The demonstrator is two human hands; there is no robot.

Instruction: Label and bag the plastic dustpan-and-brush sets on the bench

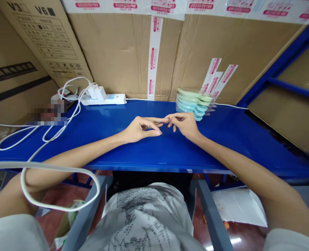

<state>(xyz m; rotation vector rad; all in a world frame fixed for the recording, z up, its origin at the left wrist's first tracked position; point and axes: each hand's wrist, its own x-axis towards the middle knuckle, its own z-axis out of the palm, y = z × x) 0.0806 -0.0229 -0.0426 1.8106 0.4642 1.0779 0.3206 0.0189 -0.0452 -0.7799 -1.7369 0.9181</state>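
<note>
My left hand (144,129) is held over the blue table (112,153), fingers stretched out and thumb apart, with a ring on one finger. My right hand (186,124) meets it at the fingertips. Its thumb and index finger pinch the tip of a left finger, while its other fingers curl downward. No separate object shows in either hand. Just behind my right hand stands a stack of pale green and light blue curved pieces (193,101) in clear plastic wrap; their exact kind is unclear.
A white power strip (117,99) with plugged-in adapters lies at the back left. A white cable (62,129) loops across the left side and over my left forearm. Cardboard (117,55) walls the back, and a blue metal frame (274,59) rises at right.
</note>
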